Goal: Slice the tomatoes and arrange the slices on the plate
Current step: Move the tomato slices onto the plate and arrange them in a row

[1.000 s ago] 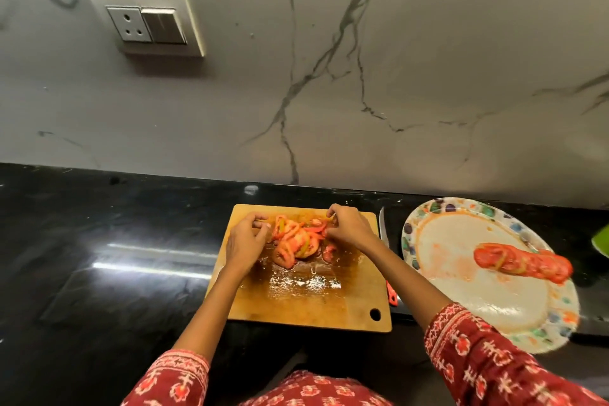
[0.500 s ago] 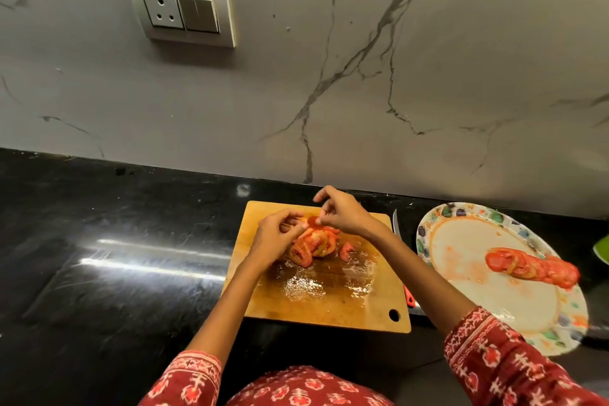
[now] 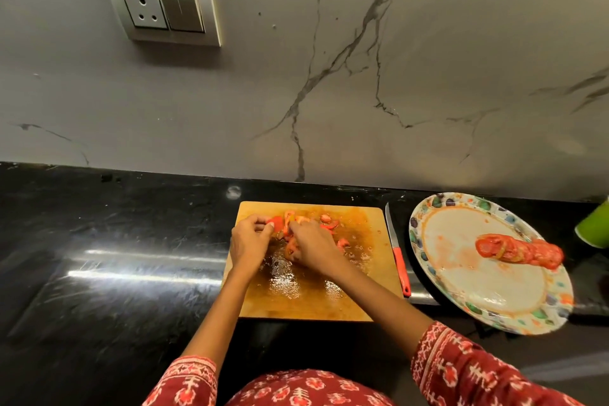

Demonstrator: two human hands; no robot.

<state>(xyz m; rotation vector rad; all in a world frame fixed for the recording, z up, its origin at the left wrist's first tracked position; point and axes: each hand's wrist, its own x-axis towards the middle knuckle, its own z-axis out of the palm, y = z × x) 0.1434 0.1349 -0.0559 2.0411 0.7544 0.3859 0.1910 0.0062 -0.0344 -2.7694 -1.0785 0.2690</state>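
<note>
Red tomato slices [image 3: 324, 222] lie loose at the far part of a wet wooden cutting board [image 3: 359, 287]. My left hand [image 3: 247, 240] pinches a slice at the pile's left side. My right hand [image 3: 314, 244] lies over the middle of the pile with fingers curled round slices; most of them are hidden under it. To the right, a colourful-rimmed plate [image 3: 494, 293] holds a row of overlapping tomato slices [image 3: 519, 251] near its right side. A red-handled knife [image 3: 398, 257] lies between board and plate.
The board sits on a black stone counter [image 3: 115, 257] against a marble wall. A green object [image 3: 593, 229] shows at the right edge beyond the plate. A wall socket with switch [image 3: 161, 8] is at the upper left.
Both hands have closed in on the tomato slices. My right hand has moved down and left over the pile. The slices are more scattered on the board.
</note>
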